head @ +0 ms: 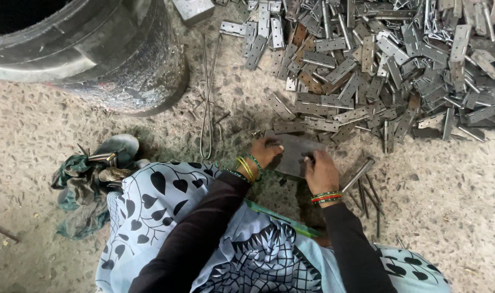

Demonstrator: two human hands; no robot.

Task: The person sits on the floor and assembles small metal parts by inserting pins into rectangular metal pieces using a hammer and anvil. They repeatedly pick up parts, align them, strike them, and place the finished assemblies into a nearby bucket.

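Two hands, left (265,152) and right (320,172), each grip one hinge (294,154) on speckled concrete floor (448,195); uncountable hinges piled (377,70) beyond, one drum (95,49).

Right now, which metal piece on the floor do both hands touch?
The flat grey plate just below the hinge pile: left hand and right hand grip its two ends.

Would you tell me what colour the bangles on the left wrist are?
Yellow-gold bangles beside a green one, clearest in the head view.
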